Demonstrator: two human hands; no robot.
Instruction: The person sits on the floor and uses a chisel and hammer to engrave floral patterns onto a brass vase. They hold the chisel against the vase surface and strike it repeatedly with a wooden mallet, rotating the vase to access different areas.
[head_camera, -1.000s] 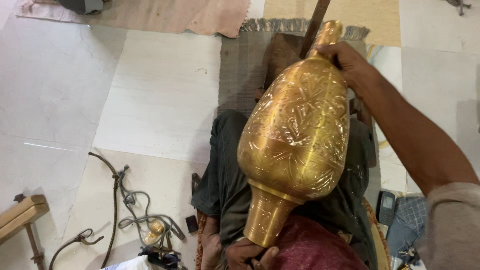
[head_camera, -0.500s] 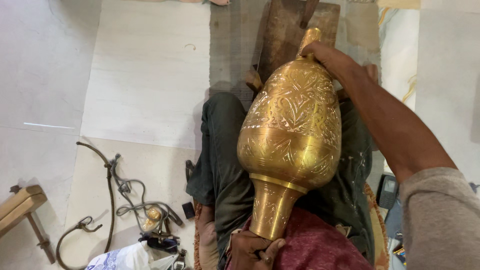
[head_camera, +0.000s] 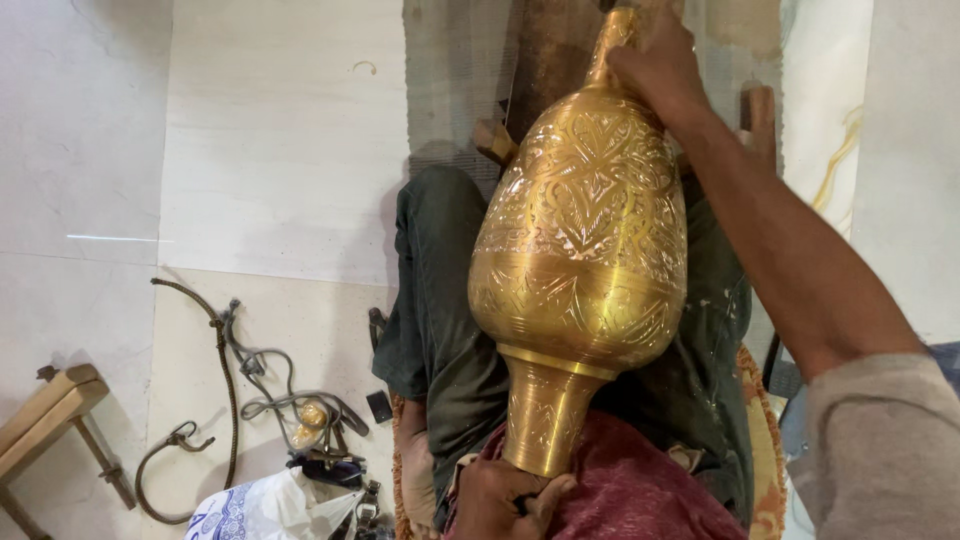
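Head view, left to right: wooden stand (head_camera: 45, 415) at the floor edge, a bent metal rod (head_camera: 215, 380) with tangled wires, a plastic bag (head_camera: 265, 505), all on pale stone floor (head_camera: 270, 150). Left hand (head_camera: 505, 500) sits at the bottom, fingers curled against the rim of the flared foot of the brass vase (head_camera: 580, 260) (whether it truly grips, can't tell). Vase lies tilted across the lap, over dark trousers (head_camera: 440, 320) and a red cloth (head_camera: 640, 495). Right hand (head_camera: 655, 65) is wrapped tight round the narrow neck at top. Risk: polished metal, bulbous and top-heavy; if the neck grip slips, the body could roll off the lap onto stone and dent. Surface: engraved leaf and heart patterns, smooth band at the shoulder, hard gold sheen.
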